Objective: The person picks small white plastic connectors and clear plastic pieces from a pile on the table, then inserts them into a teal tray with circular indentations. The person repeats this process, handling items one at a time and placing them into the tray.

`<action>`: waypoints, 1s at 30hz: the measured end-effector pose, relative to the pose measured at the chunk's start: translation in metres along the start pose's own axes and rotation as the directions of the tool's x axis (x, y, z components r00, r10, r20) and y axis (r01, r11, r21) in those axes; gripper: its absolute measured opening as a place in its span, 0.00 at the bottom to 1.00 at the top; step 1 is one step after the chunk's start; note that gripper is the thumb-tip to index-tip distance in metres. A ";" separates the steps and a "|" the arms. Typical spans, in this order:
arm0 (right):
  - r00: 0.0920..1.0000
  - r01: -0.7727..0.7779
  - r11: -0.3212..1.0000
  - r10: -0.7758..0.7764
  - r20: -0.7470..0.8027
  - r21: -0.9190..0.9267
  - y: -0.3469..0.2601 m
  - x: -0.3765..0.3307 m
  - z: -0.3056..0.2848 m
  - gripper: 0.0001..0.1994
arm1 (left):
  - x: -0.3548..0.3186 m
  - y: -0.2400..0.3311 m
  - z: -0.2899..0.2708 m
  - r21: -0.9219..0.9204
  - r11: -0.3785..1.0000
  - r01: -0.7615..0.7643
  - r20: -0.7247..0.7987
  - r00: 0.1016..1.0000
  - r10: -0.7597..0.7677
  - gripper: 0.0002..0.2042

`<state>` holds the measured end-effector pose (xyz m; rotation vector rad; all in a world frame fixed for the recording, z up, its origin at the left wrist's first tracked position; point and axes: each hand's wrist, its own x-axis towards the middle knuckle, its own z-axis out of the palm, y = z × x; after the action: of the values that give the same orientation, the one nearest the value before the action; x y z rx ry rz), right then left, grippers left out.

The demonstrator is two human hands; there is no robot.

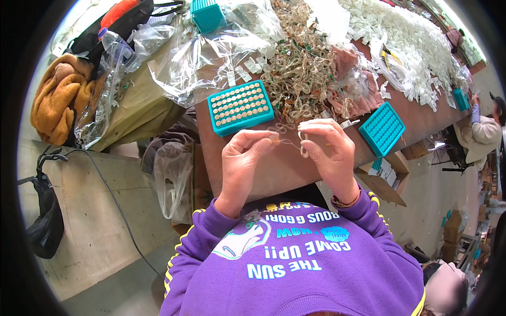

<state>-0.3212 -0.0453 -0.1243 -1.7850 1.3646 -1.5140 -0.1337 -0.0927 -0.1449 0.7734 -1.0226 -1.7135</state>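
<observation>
Your left hand [243, 152] & right hand [328, 150] both pinch shut on a thin string [289, 142] (teal tray [240, 107] nearby).

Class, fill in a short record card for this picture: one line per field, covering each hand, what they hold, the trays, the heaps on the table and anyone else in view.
left hand: raised over the table, fingertips pinching a thin wire
right hand: fingers pinching a small pale loop at the wire's other end
filled tray: teal, rows of round pieces, just beyond the left hand
empty tray: teal, right of the right hand
table: brown
tangled heap: beige loops behind the trays
white heap: far right of table
other person: seated at right edge
</observation>
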 end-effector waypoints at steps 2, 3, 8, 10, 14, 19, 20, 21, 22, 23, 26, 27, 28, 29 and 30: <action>0.958 -0.287 0.929 0.283 0.048 0.235 -0.005 -0.002 0.003 0.18 | -0.002 0.000 0.001 0.031 0.999 -0.037 0.010 0.999 0.037 0.06; 0.947 -0.321 0.914 0.314 0.070 0.246 -0.006 -0.003 0.003 0.20 | -0.003 0.001 0.001 0.074 0.995 -0.068 0.019 0.998 0.067 0.06; 0.988 0.128 0.953 -0.097 0.120 -0.277 -0.011 -0.003 0.005 0.30 | -0.005 0.002 0.004 0.143 0.983 -0.119 0.010 0.993 0.118 0.05; 0.988 0.138 0.949 -0.114 0.101 -0.283 -0.012 -0.005 0.006 0.26 | -0.006 0.003 0.004 0.105 0.991 -0.083 -0.004 0.996 0.084 0.05; 0.976 0.210 0.918 -0.217 0.017 -0.336 -0.002 -0.007 0.010 0.16 | -0.007 0.004 0.004 0.093 0.995 -0.033 -0.019 0.999 0.035 0.05; 0.995 0.105 0.980 -0.103 0.018 -0.167 0.002 -0.013 0.004 0.09 | -0.008 0.002 0.001 0.113 0.993 -0.038 -0.011 0.999 0.039 0.05; 0.998 0.053 0.991 -0.051 0.025 -0.125 0.002 -0.014 0.004 0.09 | -0.008 0.001 0.001 0.103 0.994 -0.033 -0.014 0.999 0.034 0.05; 1.000 -0.025 1.000 0.025 0.008 -0.017 0.001 -0.015 0.006 0.08 | -0.008 0.001 0.001 0.089 0.995 -0.044 -0.003 0.999 0.044 0.05; 0.992 -0.123 0.989 0.122 0.008 0.085 0.001 -0.017 0.008 0.07 | -0.008 0.000 0.000 0.068 0.997 -0.048 0.003 0.999 0.048 0.05; 0.975 -0.220 0.958 0.220 0.016 0.184 0.000 -0.019 0.009 0.07 | -0.008 0.000 0.000 0.039 0.998 -0.046 0.006 0.999 0.046 0.05; 0.904 -0.401 0.798 0.425 0.051 0.449 -0.001 -0.026 0.013 0.05 | -0.008 -0.002 0.000 0.018 0.998 -0.060 0.009 0.998 0.060 0.05; 0.901 -0.402 0.777 0.431 0.057 0.484 0.001 -0.027 0.013 0.05 | -0.008 -0.002 0.000 0.040 0.996 -0.076 0.020 0.997 0.076 0.05; 0.897 -0.403 0.754 0.437 0.062 0.518 0.002 -0.028 0.013 0.04 | -0.008 -0.002 0.000 0.054 0.995 -0.085 0.026 0.996 0.083 0.05; 0.896 -0.397 0.725 0.438 0.068 0.563 0.004 -0.028 0.013 0.04 | -0.008 -0.002 0.000 0.055 0.995 -0.088 0.028 0.996 0.086 0.05; 0.896 -0.398 0.711 0.437 0.079 0.580 0.005 -0.029 0.013 0.04 | -0.009 -0.002 0.000 0.098 0.987 -0.124 0.046 0.992 0.120 0.04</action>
<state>-0.3089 -0.0256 -0.1463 -0.9680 1.0627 -1.5145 -0.1318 -0.0843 -0.1466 0.7277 -1.1680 -1.5879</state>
